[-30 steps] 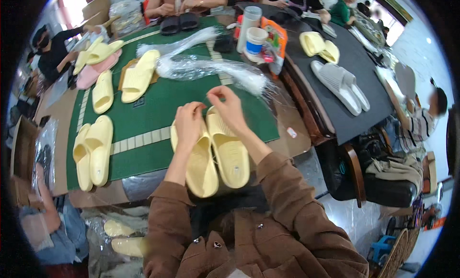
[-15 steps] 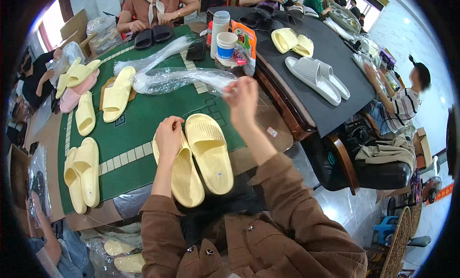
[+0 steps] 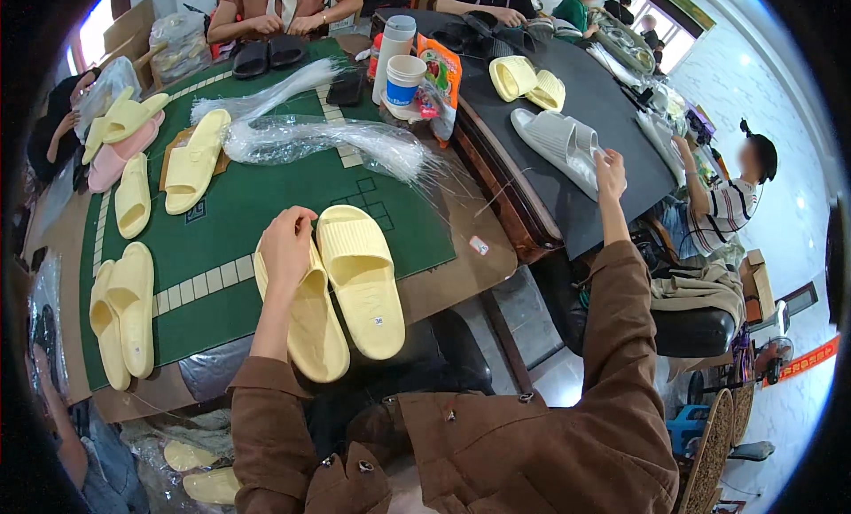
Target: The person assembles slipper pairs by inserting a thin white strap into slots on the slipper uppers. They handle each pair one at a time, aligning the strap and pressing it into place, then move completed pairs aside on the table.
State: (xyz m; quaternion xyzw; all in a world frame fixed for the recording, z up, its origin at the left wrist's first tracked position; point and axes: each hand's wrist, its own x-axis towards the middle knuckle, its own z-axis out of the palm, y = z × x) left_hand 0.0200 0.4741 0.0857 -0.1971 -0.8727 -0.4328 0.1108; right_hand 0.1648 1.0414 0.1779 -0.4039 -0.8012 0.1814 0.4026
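Two pale yellow slide slippers lie side by side in front of me at the table's near edge. My left hand (image 3: 288,244) is closed over the strap of the left slipper (image 3: 317,337) and hides much of it. Its partner, the right yellow slipper (image 3: 362,284), has a small round sticker on the insole and is untouched. Far to the right, my right hand (image 3: 610,175) reaches over the dark table, its fingers closed at the edge of a pair of silver-grey slippers (image 3: 554,142). A bundle of thin clear strands in plastic (image 3: 328,146) lies beyond the yellow pair.
More yellow slippers (image 3: 136,310) and a pink one (image 3: 120,155) lie at left on the green mat (image 3: 239,226). Paper cup (image 3: 405,80), tall tumbler and orange pouch (image 3: 441,75) stand at the table joint. A chair (image 3: 691,323) is at right; people work around the tables.
My right hand has left the strand bundle's end and moved right to the silver-grey slippers. My left hand stays at the left yellow slipper. The view has shifted slightly.
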